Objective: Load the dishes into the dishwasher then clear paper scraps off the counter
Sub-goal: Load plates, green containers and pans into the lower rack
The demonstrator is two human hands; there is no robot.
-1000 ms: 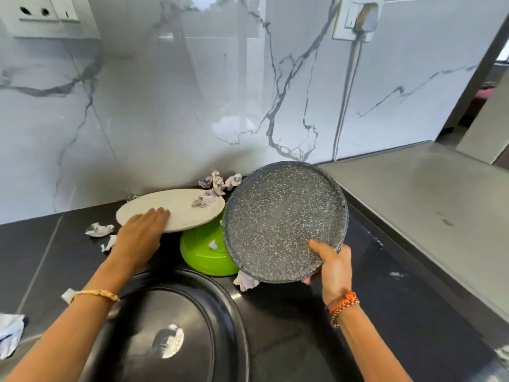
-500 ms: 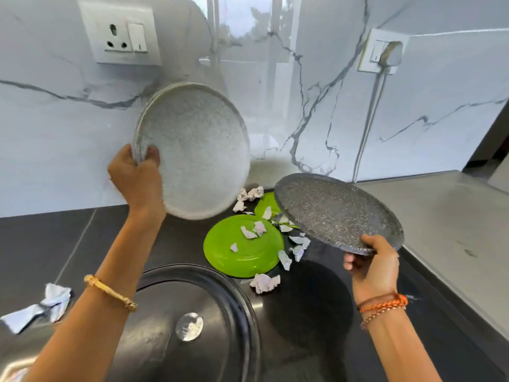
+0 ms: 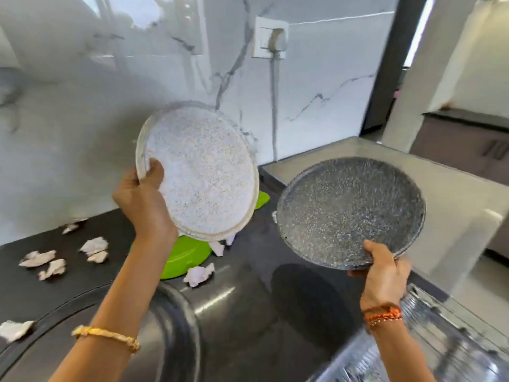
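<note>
Both hands loaded, one plate each, both raised off the bench. Left hand grips the white speckled plate at its lower-left rim, thumb on the face, plate tilted nearly upright with its face toward the camera. Right hand grips the grey speckled plate at its near rim, thumb on top, plate tilted with the far edge higher.

Dark bench runs below both hands. Large dark round tray sits under the left forearm, near edge of view. Wire rack shows below the right wrist, blurred. Steel surface lies beyond the grey plate, on the right.

Green plates rest on the bench directly under the white plate, mostly hidden by it; a second green edge shows between the two held plates.

Paper scraps lie scattered on the bench left of the left hand; more sit beside the green plates below the white plate, one at the far left edge near the tray.

Gold bangle on left wrist, orange thread band on right wrist.
</note>
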